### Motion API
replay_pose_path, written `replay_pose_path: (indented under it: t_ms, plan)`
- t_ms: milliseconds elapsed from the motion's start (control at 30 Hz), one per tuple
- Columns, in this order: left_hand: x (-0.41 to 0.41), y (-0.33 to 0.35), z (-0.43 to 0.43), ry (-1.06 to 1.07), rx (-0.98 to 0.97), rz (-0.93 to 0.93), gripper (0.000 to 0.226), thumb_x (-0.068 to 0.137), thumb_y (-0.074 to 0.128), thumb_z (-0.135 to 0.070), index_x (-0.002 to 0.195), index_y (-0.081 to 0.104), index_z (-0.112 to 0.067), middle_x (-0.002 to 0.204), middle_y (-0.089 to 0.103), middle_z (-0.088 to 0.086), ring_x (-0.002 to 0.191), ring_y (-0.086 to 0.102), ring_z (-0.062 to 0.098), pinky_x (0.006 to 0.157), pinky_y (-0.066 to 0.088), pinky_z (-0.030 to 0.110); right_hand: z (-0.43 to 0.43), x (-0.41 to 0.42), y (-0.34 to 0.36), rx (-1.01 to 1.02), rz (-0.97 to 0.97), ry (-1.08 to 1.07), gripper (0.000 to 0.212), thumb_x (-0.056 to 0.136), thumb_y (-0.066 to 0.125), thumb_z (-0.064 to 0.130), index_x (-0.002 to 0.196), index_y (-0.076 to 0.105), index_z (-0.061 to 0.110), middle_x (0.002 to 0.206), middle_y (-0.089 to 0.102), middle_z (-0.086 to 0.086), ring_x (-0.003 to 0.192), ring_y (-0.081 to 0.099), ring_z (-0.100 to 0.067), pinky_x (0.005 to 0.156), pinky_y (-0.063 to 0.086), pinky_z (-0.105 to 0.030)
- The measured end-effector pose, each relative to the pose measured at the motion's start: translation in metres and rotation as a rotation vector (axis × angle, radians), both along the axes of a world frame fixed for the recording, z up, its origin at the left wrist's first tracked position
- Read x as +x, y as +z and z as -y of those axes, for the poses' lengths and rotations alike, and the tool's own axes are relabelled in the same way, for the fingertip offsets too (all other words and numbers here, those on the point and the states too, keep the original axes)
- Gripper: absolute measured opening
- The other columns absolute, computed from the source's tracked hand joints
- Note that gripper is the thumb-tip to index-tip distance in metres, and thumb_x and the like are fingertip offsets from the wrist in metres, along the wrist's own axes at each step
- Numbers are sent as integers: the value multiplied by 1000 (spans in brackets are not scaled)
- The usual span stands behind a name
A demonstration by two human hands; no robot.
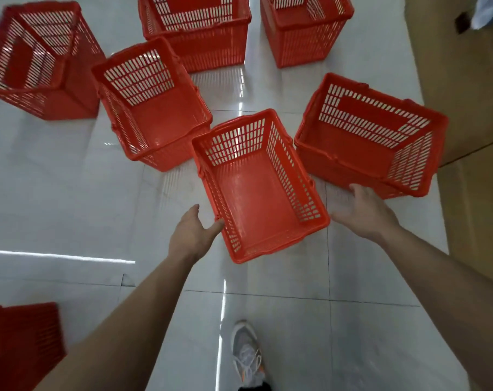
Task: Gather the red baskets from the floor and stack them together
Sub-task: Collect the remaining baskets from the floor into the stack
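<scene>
Both grips are apart and hold nothing. My left grip (pixel 196 235) has its fingers straight, and the tips are at the near left corner of the nearest basket (pixel 256 198); whether they touch the rim or only almost, I cannot tell. My right grip (pixel 364 213) is spread open a little to the right of the same basket and is not in contact with it.

This basket stands upright and empty on the floor (pixel 70 193), directly in front of me. Its long axis goes away from me and leans a little to the left at the far end, so one short end faces me and the two long sides face my two grips. The left grip is nearer. I judge that the coming move is to take both long sides and lift, and for this the right grip must come inward to the rim.

Just beyond the right grip stands a second basket (pixel 366 142), turned across, so the gap for my fingers there is narrow. A third basket (pixel 157 122) is just beside the far left corner of the nearest one. Behind them are a fourth basket (pixel 39 66), a fifth basket (pixel 200 38) and a sixth basket (pixel 304 32). A blurred basket (pixel 22 342) is at the low left edge, and my shoe (pixel 246 354) is below.
</scene>
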State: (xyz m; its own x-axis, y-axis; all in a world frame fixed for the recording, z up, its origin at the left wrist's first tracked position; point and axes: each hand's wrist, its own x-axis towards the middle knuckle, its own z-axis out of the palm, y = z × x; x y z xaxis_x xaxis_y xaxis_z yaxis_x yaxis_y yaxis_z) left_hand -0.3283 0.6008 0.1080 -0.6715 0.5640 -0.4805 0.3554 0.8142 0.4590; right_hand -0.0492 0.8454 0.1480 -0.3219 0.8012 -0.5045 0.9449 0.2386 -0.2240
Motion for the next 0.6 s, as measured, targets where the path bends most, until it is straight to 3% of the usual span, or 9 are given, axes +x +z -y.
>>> replay_pose_path:
  t_ms: [133, 400, 467, 600]
  plan:
    - [-16, -58, -19, 141, 0, 35, 104, 77, 62, -72, 154, 24, -13, 154, 40, 8, 135, 45, 28, 101, 41, 45, -43, -33, -52, 2, -3, 69, 103, 76, 76, 60, 154, 30, 11, 151, 43, -17, 136, 45, -37, 107, 41, -49]
    - [-7, -140, -40, 334, 16, 106, 93, 85, 61, -63, 153, 21, -14, 150, 45, 7, 124, 55, 29, 96, 45, 46, -102, -71, -144, -77, -45, 199, 100, 78, 75, 57, 155, 29, 11, 154, 40, -15, 139, 42, -33, 111, 37, -45]
    - [-3, -153, -48, 371, 36, 118, 85, 88, 61, -57, 152, 24, -14, 143, 53, 6, 114, 63, 27, 93, 49, 44, -107, -77, -160, -133, -100, 196, 93, 81, 76, 51, 152, 34, 9, 151, 45, -14, 136, 46, -31, 110, 38, -41]
    - [-1, -176, -56, 388, 38, 114, 52, 96, 55, -41, 139, 37, -19, 121, 67, 6, 87, 70, 20, 79, 58, 42, -99, -84, -190, -182, -252, 161, 56, 89, 70, 28, 139, 48, 13, 126, 67, -10, 109, 66, -30, 91, 48, -34]
